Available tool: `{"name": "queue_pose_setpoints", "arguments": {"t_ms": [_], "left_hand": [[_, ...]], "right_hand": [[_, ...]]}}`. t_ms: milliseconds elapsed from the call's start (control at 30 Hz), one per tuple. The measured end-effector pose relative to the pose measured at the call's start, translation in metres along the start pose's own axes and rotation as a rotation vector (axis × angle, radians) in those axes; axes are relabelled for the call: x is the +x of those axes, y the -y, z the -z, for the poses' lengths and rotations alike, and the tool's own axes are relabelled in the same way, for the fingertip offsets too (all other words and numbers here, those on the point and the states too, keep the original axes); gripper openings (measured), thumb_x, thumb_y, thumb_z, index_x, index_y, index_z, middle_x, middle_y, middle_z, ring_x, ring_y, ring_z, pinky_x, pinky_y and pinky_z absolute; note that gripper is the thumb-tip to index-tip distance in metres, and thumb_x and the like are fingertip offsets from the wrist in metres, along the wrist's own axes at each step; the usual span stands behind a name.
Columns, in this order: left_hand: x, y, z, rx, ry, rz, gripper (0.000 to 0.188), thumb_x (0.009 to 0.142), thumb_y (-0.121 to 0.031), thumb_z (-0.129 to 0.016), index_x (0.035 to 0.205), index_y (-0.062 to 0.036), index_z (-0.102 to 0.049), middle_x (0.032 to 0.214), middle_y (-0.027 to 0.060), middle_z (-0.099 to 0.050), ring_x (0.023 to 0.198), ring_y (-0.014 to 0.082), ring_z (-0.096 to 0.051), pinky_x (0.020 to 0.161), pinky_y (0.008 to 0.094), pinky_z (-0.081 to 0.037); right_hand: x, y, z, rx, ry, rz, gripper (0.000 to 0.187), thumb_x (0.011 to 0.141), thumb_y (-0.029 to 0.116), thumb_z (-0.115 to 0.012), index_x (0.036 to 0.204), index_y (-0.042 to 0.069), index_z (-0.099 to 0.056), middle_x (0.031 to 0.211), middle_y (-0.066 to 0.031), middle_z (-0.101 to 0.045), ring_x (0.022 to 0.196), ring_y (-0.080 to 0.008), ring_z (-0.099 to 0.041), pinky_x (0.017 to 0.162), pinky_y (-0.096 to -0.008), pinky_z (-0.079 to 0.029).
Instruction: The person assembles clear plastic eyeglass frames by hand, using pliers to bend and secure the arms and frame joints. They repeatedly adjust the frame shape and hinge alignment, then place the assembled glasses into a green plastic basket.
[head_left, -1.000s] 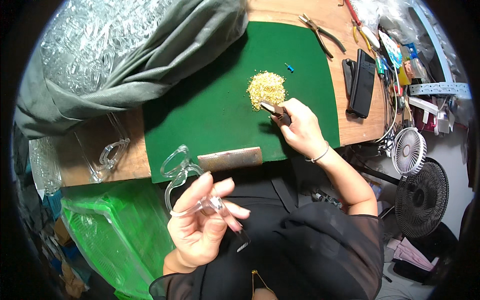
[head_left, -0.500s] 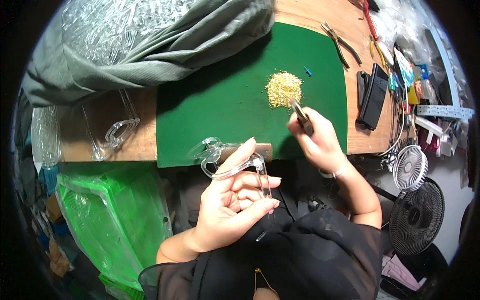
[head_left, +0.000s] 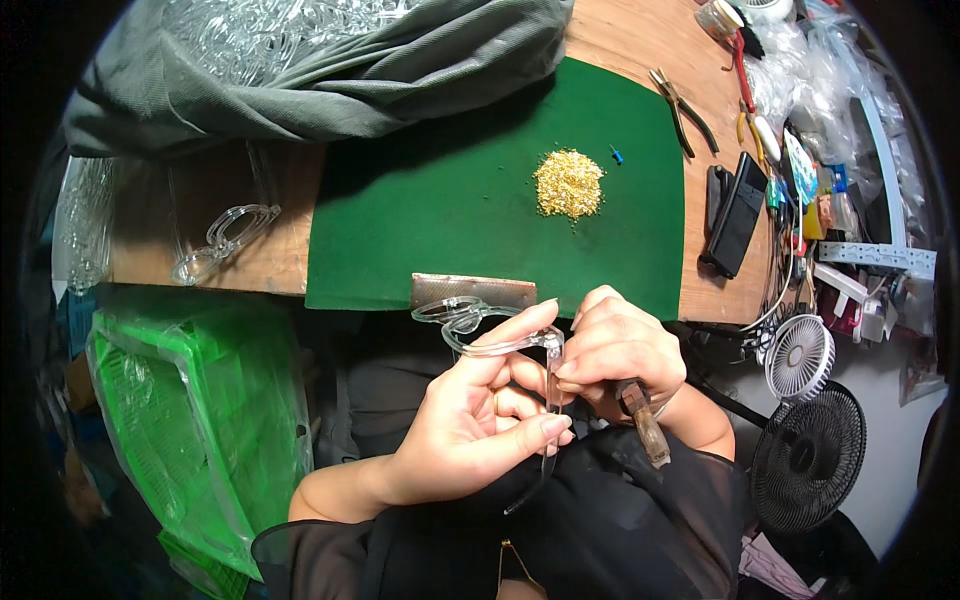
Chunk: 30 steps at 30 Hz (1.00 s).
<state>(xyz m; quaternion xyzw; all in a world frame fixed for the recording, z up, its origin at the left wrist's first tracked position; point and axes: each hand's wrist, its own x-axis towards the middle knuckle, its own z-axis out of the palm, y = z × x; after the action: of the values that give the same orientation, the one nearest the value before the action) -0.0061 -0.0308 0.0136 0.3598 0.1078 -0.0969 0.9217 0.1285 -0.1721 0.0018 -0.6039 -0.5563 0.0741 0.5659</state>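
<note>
My left hand [head_left: 460,430] is closed on a clear plastic eyeglasses frame [head_left: 549,342], its fingers pinching one temple near the hinge. The lens rims point away to the left, over the mat's front edge. My right hand [head_left: 625,350] is curled around a hand tool [head_left: 650,432] with a worn brown end jutting out below the palm; its working tip is hidden. The right fingertips meet the frame's hinge area. A pile of tiny gold and silver metal bits [head_left: 570,185] lies on the green mat [head_left: 430,200], with a small blue pin-like piece [head_left: 616,155] beside it.
A small worn block [head_left: 470,289] sits at the mat's front edge. Another clear frame [head_left: 235,232] lies on the left. Grey cloth [head_left: 400,80] surrounds many clear frames. Pliers [head_left: 683,112], a black phone [head_left: 738,215] and fans [head_left: 800,357] are to the right; a green crate [head_left: 200,400] stands lower left.
My right hand has come from beside the metal bits back toward me and down to the frame's hinge, bringing the tool with it. My left hand has shifted slightly right with the frame.
</note>
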Motion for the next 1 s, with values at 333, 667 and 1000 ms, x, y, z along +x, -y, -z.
{"name": "queue_pose_setpoints", "arguments": {"t_ms": [333,667,1000], "left_hand": [[-0.001,0.006,0.006,0.045,0.074,-0.043,0.076,0.083,0.009,-0.061,0.146,-0.0028,-0.02,0.097,0.0067,-0.054,0.08,0.0063,-0.059,0.072,0.0181,-0.048],[-0.002,0.006,0.009,0.177,0.102,-0.082,0.078,0.082,0.014,-0.059,0.146,-0.0016,-0.017,0.098,0.0101,-0.057,0.082,0.0118,-0.062,0.077,0.0254,-0.052],[-0.001,0.005,0.01,0.12,0.113,-0.039,0.079,0.081,0.015,-0.058,0.146,-0.0017,-0.016,0.1,0.0137,-0.058,0.085,0.0161,-0.064,0.081,0.0301,-0.056]], "right_hand": [[-0.003,0.006,-0.003,0.053,-0.032,-0.056,0.02,0.068,0.006,-0.078,0.083,0.002,-0.066,0.077,-0.0063,-0.065,0.066,-0.0196,-0.061,0.061,-0.0311,-0.045],[-0.007,0.001,-0.002,0.16,-0.01,-0.08,0.019,0.073,0.005,-0.075,0.088,0.002,-0.064,0.078,-0.0079,-0.065,0.068,-0.0201,-0.061,0.063,-0.0314,-0.045],[-0.01,0.001,-0.003,0.233,-0.016,-0.156,0.016,0.075,0.006,-0.074,0.088,0.003,-0.064,0.079,-0.0073,-0.065,0.068,-0.0208,-0.06,0.064,-0.0311,-0.046]]}}
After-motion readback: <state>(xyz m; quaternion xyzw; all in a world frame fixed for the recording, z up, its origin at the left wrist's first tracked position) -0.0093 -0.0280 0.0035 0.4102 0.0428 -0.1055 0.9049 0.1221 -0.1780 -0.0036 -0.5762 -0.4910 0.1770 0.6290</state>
